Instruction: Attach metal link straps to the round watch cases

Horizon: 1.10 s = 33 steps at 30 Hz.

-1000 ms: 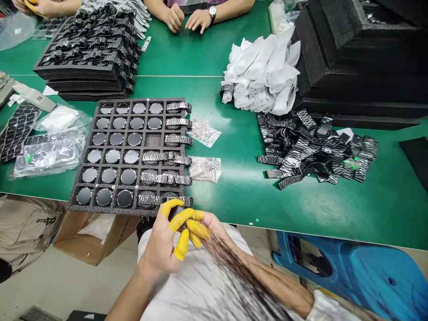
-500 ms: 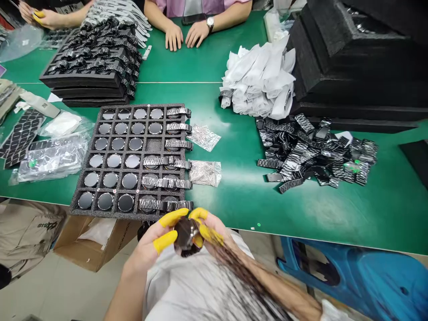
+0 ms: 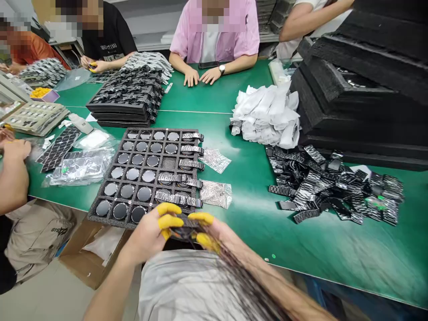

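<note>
Yellow finger cots [image 3: 169, 220], green table [image 3: 254, 187], black gridded foam tray [image 3: 100, 209], white wrappers [image 3: 267, 113].

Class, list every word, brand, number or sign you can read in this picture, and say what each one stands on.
Print on the beige cloth under the table edge: dark letters, too distorted to read.
White print on the black T-shirt of the person across the table: too small and blurred to read.
Watch faces in the foam tray: no readable markings.
Nothing else legible.
</note>
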{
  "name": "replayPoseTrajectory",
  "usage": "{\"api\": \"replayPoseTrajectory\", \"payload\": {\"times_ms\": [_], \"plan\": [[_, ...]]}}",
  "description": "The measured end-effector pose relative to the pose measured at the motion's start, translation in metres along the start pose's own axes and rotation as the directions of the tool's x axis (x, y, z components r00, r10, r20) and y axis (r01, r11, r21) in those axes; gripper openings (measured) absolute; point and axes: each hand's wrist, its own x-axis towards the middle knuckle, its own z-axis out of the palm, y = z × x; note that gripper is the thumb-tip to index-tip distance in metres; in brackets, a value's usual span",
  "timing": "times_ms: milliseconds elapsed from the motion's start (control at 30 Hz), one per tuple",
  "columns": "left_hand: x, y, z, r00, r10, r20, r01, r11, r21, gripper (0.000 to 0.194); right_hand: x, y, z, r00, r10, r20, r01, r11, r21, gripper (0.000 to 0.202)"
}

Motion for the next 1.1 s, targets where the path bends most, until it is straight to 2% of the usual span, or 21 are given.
{"api": "replayPoseTrajectory", "payload": {"times_ms": [33, 67, 100, 167, 233, 267, 367, 500, 600, 700, 767, 933, 1100], "plan": [[0.014, -0.012, -0.010, 0.999, 0.029, 0.019, -0.030, 0.998, 0.050, 0.043, 0.017, -0.006, -0.007, 1.000, -0.011, 0.014, 0.011, 0.999, -0.046, 0.045], [0.031, -0.024, -0.021, 0.998, 0.059, 0.015, -0.060, 0.993, 0.100, 0.043, 0.037, -0.013, -0.014, 0.999, -0.052, -0.005, 0.051, 0.988, -0.149, 0.042], [0.049, -0.037, -0.032, 0.993, 0.112, 0.022, -0.114, 0.968, 0.222, 0.042, 0.060, -0.019, -0.021, 0.992, -0.126, -0.027, 0.112, 0.946, -0.303, 0.039], [0.086, -0.063, -0.051, 0.993, 0.118, 0.012, -0.111, 0.897, 0.427, 0.044, 0.109, -0.029, -0.033, 0.971, -0.236, -0.027, 0.174, 0.783, -0.597, 0.039], [0.119, -0.086, -0.065, 0.995, 0.099, -0.010, -0.082, 0.870, 0.486, 0.046, 0.157, -0.035, -0.043, 0.977, -0.213, -0.014, 0.119, 0.599, -0.792, 0.040], [0.131, -0.096, -0.070, 0.996, 0.086, -0.013, -0.067, 0.859, 0.507, 0.047, 0.177, -0.036, -0.047, 0.984, -0.181, -0.007, 0.090, 0.525, -0.847, 0.037], [0.145, -0.118, -0.075, 0.999, 0.038, 0.010, -0.037, 0.837, 0.546, 0.047, 0.214, -0.036, -0.059, 0.989, -0.148, 0.015, 0.085, 0.482, -0.872, 0.027], [0.135, -0.132, -0.070, 0.999, -0.030, 0.028, 0.009, 0.822, 0.570, 0.049, 0.224, -0.031, -0.071, 0.989, -0.149, 0.016, 0.091, 0.510, -0.855, 0.022], [0.130, -0.132, -0.065, 0.997, -0.066, 0.030, 0.038, 0.821, 0.569, 0.047, 0.226, -0.030, -0.079, 0.990, -0.140, -0.010, 0.072, 0.564, -0.822, 0.023], [0.138, -0.128, -0.058, 0.996, -0.086, 0.034, 0.052, 0.823, 0.565, 0.050, 0.232, -0.031, -0.086, 0.994, -0.101, -0.048, 0.029, 0.647, -0.762, 0.020], [0.145, -0.127, -0.054, 0.995, -0.093, 0.047, 0.051, 0.828, 0.558, 0.051, 0.235, -0.031, -0.090, 0.996, -0.061, -0.065, -0.002, 0.713, -0.701, 0.019], [0.159, -0.130, -0.050, 0.993, -0.095, 0.070, 0.046, 0.855, 0.517, 0.037, 0.239, -0.030, -0.099, 0.995, 0.048, -0.088, -0.085, 0.871, -0.484, 0.019], [0.162, -0.132, -0.051, 0.996, -0.077, 0.055, 0.041, 0.875, 0.482, 0.032, 0.242, -0.030, -0.106, 0.990, 0.107, -0.091, -0.128, 0.953, -0.273, 0.017]]}}
